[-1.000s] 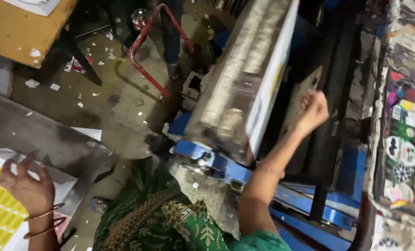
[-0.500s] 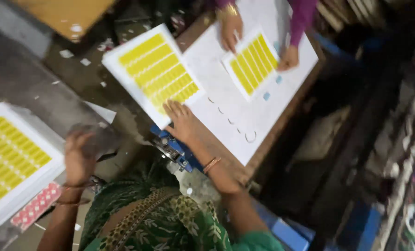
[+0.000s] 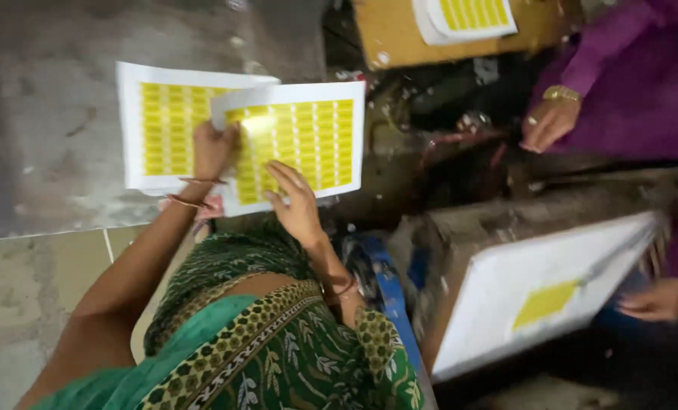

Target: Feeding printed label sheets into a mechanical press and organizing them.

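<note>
A white sheet printed with rows of yellow labels (image 3: 308, 137) is held up between my two hands. My left hand (image 3: 213, 148) pinches its left edge. My right hand (image 3: 297, 201) grips the lower edge, with the fingers spread over the print. Under it, a second sheet of the same kind (image 3: 160, 125) lies flat on the grey floor. My green patterned clothing fills the lower middle of the view.
A tilted white printing frame with a yellow patch (image 3: 536, 296) stands at the right, with a blue machine base beside it. A co-worker in purple has one hand (image 3: 548, 121) above it and another (image 3: 654, 300) at its right edge. More yellow sheets (image 3: 468, 15) lie on a wooden board.
My right hand has left the printing table and now grips a yellow label sheet together with my left hand. The view has swung left, over the sheet on the floor.
</note>
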